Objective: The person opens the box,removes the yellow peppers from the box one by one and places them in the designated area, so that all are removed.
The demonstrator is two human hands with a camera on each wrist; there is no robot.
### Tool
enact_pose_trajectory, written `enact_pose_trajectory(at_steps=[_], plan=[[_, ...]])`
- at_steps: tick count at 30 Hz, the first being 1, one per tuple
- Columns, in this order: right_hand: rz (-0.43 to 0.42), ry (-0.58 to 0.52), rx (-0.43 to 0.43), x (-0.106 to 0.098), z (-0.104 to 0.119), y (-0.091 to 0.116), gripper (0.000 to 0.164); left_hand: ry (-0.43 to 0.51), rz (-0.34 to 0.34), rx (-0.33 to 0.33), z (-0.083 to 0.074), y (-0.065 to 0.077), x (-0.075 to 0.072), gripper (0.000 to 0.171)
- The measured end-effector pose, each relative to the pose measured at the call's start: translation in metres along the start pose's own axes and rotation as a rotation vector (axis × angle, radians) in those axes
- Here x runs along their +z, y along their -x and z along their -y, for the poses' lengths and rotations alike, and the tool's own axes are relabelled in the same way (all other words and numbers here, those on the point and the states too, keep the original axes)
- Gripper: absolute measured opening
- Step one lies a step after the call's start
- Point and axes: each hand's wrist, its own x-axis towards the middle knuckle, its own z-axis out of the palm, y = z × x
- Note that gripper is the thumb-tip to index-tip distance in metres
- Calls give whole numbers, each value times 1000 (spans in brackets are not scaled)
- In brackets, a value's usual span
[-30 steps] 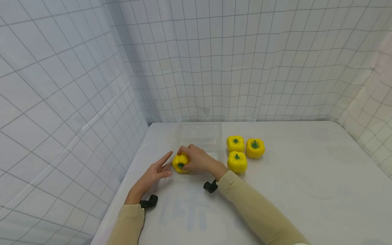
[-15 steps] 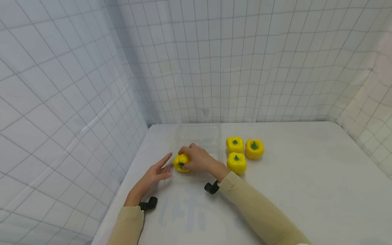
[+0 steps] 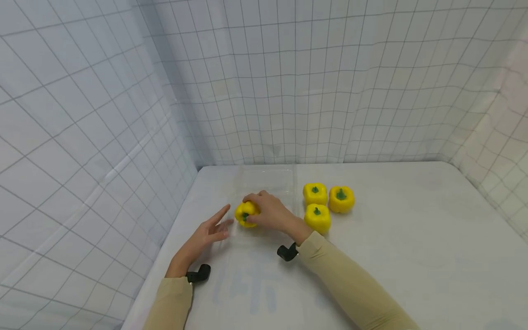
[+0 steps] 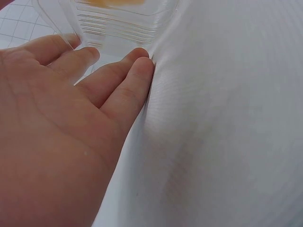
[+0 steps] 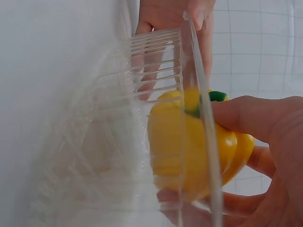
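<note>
A yellow bell pepper (image 3: 242, 214) with a green stem is gripped in my right hand (image 3: 273, 213), thumb near the stem and fingers round its far side. It sits at the front left of a clear plastic clamshell container (image 3: 266, 178); in the right wrist view, the pepper (image 5: 173, 137) shows partly through the ribbed clear wall (image 5: 156, 42). My left hand (image 3: 203, 236) lies beside the container's left side, fingers extended and thumb apart. The left wrist view has its fingertips right at the container's ribbed lower wall (image 4: 116, 28), palm facing the camera.
Three more yellow bell peppers stand grouped right of the container: a back one (image 3: 315, 196), a front one (image 3: 317, 220) and a right one (image 3: 341, 201). They rest on a white table (image 3: 404, 229). Grid-patterned white curtains (image 3: 284, 91) hang behind and at both sides.
The gripped pepper has shifted slightly right and away, its stem now nearer the middle of its visible face. My right hand moved with it; my left hand has stayed nearly still.
</note>
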Motion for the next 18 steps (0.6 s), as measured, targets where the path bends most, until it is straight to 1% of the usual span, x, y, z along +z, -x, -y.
enact_pose_trajectory(at_steps=[3, 8, 13, 18], plan=[[-8, -12, 5, -2, 1, 2, 48, 4, 3, 4, -1, 0, 0, 72], [-24, -21, -12, -7, 3, 6, 47, 9, 6, 9, -2, 0, 0, 73], [-32, -21, -27, -11, 5, 8, 48, 6, 5, -4, -1, 0, 0, 72], [-44, -6, -34, -15, 6, 11, 48, 15, 3, -14, -5, 1, 1, 73]])
